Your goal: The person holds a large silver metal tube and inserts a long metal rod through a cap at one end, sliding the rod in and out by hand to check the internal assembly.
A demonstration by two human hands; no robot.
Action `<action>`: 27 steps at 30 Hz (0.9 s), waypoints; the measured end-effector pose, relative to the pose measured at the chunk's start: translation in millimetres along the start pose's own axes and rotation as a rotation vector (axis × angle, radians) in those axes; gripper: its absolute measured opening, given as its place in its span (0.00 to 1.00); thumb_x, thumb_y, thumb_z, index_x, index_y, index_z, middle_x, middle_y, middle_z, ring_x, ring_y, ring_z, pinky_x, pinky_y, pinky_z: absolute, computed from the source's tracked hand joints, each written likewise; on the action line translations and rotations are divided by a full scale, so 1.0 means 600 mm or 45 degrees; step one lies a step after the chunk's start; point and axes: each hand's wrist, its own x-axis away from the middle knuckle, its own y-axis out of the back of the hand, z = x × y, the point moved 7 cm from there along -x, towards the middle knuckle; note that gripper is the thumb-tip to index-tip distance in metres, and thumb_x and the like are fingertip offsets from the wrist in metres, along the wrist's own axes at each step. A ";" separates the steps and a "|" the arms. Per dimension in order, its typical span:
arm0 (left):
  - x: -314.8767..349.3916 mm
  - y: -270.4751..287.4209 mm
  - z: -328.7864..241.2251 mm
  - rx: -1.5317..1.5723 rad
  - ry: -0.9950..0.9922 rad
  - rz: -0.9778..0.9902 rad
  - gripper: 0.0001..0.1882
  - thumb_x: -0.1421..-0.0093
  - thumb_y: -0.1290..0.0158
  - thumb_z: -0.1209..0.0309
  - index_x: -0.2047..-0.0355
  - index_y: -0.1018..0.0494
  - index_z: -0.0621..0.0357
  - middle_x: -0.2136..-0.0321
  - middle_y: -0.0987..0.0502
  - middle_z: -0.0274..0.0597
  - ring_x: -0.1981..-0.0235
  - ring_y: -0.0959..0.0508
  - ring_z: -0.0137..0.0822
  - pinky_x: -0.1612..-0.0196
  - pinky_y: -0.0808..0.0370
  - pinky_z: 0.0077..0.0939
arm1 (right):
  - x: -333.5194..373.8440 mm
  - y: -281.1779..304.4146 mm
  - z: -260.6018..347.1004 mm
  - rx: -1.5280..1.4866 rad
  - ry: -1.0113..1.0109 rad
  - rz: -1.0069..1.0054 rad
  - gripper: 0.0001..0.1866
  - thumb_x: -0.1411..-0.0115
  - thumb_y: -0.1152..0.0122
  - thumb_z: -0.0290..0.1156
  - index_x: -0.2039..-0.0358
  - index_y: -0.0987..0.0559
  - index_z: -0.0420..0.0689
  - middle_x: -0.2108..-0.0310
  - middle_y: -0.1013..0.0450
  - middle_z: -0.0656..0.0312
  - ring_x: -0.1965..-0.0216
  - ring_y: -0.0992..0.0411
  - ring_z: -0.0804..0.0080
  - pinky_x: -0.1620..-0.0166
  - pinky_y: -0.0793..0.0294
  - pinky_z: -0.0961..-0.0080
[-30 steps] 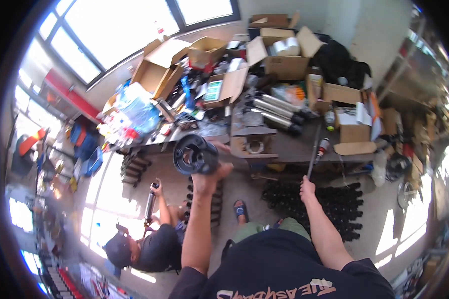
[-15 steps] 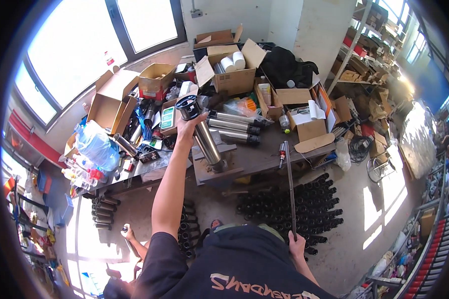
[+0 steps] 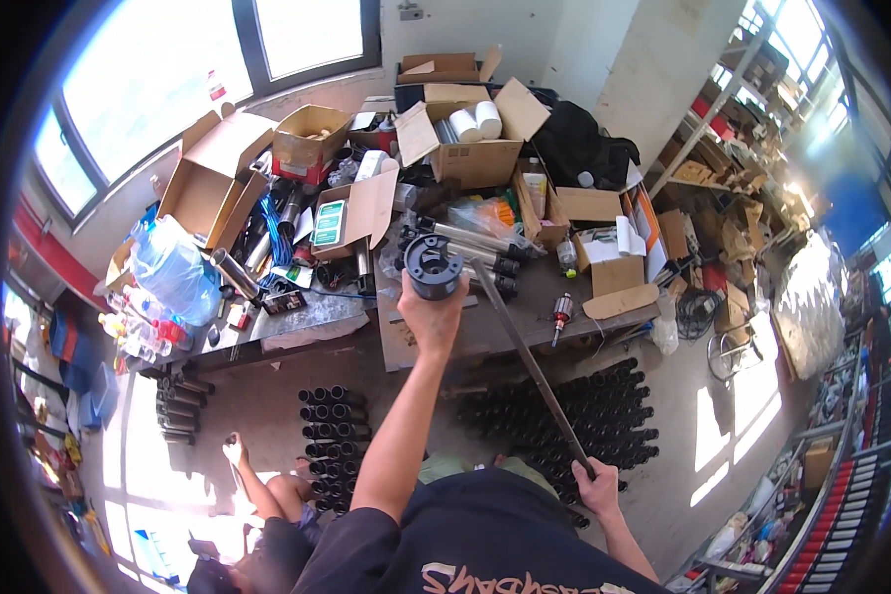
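Over the workbench (image 3: 436,342), my left hand (image 3: 432,319) grips a metal tube by its top, just under a black ring-shaped end fitting (image 3: 434,265). The fitting's open mouth faces up toward me; the tube's body is mostly hidden behind my hand and forearm. Low on the right, my right hand (image 3: 598,487) is closed round the near end of a long, thin dark metal bar (image 3: 530,361). The bar slants away to the left, its far end just right of the fitting. Whether they touch, I cannot tell. Several steel tubes (image 3: 470,238) lie behind the fitting.
Rows of black-ended tubes (image 3: 574,406) stand on the floor under the bench, with another group (image 3: 335,426) left. A small motor armature (image 3: 561,317) lies near the bench edge. Cartons (image 3: 477,158) crowd the back. A co-worker's hand (image 3: 234,450) shows at lower left.
My left hand has moved right and nearer, tipping the tube so its fitting faces me. The bar in my right hand has swung from nearly upright to slanting left, toward the fitting.
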 end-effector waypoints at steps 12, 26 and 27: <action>-0.010 -0.003 0.038 -0.058 0.109 -0.117 0.24 0.61 0.30 0.69 0.64 0.28 0.56 0.68 0.22 0.49 0.64 0.22 0.58 0.62 0.25 0.46 | -0.035 -0.064 0.418 0.545 1.130 0.636 0.29 0.57 0.24 0.47 0.56 0.20 0.47 0.72 0.34 0.52 0.75 0.29 0.60 0.72 0.28 0.68; -0.003 -0.031 0.070 -0.186 -0.119 -0.088 0.25 0.56 0.32 0.56 0.62 0.27 0.54 0.69 0.21 0.47 0.65 0.20 0.49 0.58 0.24 0.43 | -0.036 -0.426 0.770 0.268 2.906 1.128 0.19 0.53 0.36 0.35 0.57 0.19 0.56 0.54 0.28 0.67 0.54 0.28 0.70 0.61 0.23 0.66; 0.007 -0.011 0.054 -0.291 -0.330 -0.267 0.26 0.58 0.32 0.55 0.64 0.27 0.55 0.69 0.22 0.47 0.65 0.20 0.48 0.57 0.25 0.42 | -0.075 -0.465 0.802 0.393 3.050 0.903 0.17 0.50 0.35 0.32 0.58 0.21 0.53 0.54 0.31 0.65 0.56 0.28 0.69 0.60 0.24 0.68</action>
